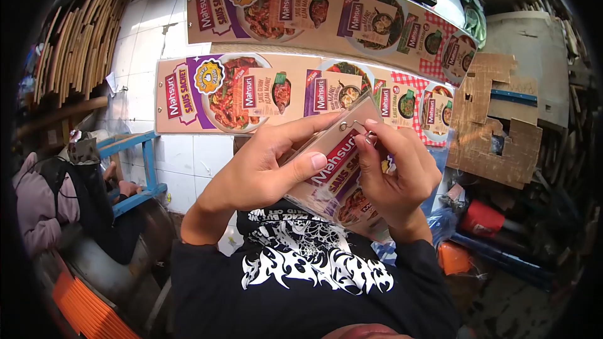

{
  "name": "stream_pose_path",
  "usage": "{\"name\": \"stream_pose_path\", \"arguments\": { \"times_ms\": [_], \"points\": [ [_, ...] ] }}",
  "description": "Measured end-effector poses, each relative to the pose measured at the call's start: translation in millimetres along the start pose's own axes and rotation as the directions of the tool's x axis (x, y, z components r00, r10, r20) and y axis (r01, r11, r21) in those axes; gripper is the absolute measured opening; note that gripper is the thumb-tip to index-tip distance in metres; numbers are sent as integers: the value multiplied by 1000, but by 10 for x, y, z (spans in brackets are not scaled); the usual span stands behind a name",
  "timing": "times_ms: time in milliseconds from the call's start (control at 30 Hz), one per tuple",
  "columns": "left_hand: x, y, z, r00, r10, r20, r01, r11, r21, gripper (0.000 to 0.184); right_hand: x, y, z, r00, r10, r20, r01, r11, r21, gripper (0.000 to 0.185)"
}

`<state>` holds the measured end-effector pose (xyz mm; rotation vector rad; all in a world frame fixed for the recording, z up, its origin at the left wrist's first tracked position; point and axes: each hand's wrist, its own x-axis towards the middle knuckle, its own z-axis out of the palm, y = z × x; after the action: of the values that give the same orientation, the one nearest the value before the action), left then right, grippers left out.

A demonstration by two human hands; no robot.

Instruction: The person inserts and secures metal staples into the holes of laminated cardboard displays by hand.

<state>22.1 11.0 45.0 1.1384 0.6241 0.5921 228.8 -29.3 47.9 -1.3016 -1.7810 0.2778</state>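
The left hand [264, 160] is gripping the Mahsuri sign [341, 166] in front of the chest, its thumb pressing on the printed face and its other fingers lying behind. The right hand [405, 166] is pinching a small shiny piece [371, 138] between thumb and forefinger, near the corner eyelet [343, 126]. Beyond, a nearer banner [296, 97] and a farther banner [331, 19] are lying side by side.

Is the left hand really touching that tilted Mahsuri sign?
Touching: the head view shows the left hand gripping the tilted Mahsuri sign, its thumb lying on the front.
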Motion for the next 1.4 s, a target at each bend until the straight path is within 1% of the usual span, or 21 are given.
{"name": "stream_pose_path", "arguments": {
  "times_ms": [67, 133, 167, 233, 400, 500, 567, 600, 667, 700, 733, 767, 800, 867, 900, 1000, 1067, 1133, 1167, 1233, 1400],
  "points": [
    [-5, 70, 33, 1000, -5, 1, 5, 1000, -7, 51, 9, -11, -2, 999, -52, -6, 52, 998, -26, 27],
    [6, 164, 71, 993, -116, 5, 116, 989, -94, 57, 18, -13, 1, 998, -69, -15, 68, 997, -28, 27],
    [3, 151, 74, 993, -114, 5, 114, 989, -97, 57, 19, -15, 3, 996, -83, -29, 82, 996, -30, 27],
    [-1, 119, 80, 1000, -16, 10, 17, 999, -37, 50, 7, -14, 3, 996, -87, -24, 86, 995, -42, 27],
    [-4, 120, 112, 1000, 14, -12, -14, 999, 36, 51, -8, -2, -17, 991, -135, -14, 133, 987, -88, 29],
    [-22, 129, 141, 1000, 18, -16, -17, 999, 43, 53, -40, 13, -49, 985, -164, 46, 169, 978, -120, 31],
    [-40, 142, 152, 1000, 10, -13, -10, 1000, 27, 54, -49, 34, -49, 959, -281, 22, 281, 949, -140, 34],
    [-56, 154, 148, 1000, 1, -11, 0, 998, 63, 55, -44, 34, -50, 959, -283, 23, 283, 949, -139, 34],
    [-67, 137, 156, 1000, -6, -11, 7, 995, 99, 55, -28, 21, -58, 933, -357, 45, 360, 923, -137, 35],
    [-67, 98, 163, 998, 62, -26, -58, 989, 136, 56, -22, -1, -73, 932, -360, 45, 363, 922, -136, 35],
    [-70, 80, 168, 991, 130, -40, -121, 977, 175, 56, -17, -29, -90, 939, -332, 93, 343, 927, -151, 34],
    [-75, 85, 166, 990, 133, -43, -123, 976, 178, 56, -10, -44, -95, 943, -303, 139, 324, 931, -167, 34],
    [-85, 90, 165, 991, 124, -42, -115, 978, 174, 55, -5, -44, -85, 941, -308, 139, 328, 930, -164, 34],
    [-101, 107, 165, 992, 115, -42, -106, 980, 171, 55, 10, -25, -54, 917, -371, 148, 395, 897, -199, 37],
    [-105, 124, 169, 994, 96, -52, -85, 981, 176, 55, 21, -13, -40, 916, -372, 148, 396, 897, -198, 37],
    [-100, 69, 139, 994, 91, -59, -79, 979, 187, 53, 7, 51, 1, 918, -374, 132, 391, 909, -142, 33],
    [-98, 52, 133, 992, 107, -62, -93, 976, 197, 52, -71, 142, 38, 961, -276, 34, 277, 961, -11, 30],
    [-85, 60, 159, 994, 5, -108, -5, 1000, 7, 45, -52, 134, 9, 972, -236, 23, 236, 972, -1, 28],
    [-86, 51, 143, 994, 4, -108, -4, 1000, 6, 45, -46, 134, -15, 981, -194, 13, 194, 981, 8, 27],
    [-87, 27, 96, 996, -78, -34, 77, 997, -28, 35, -43, 148, -36, 981, -187, 42, 188, 982, -18, 27],
    [-96, 46, 113, 992, -122, -38, 119, 991, -64, 30, -49, 152, 24, 966, -259, 15, 260, 965, -43, 30]
  ]
}}
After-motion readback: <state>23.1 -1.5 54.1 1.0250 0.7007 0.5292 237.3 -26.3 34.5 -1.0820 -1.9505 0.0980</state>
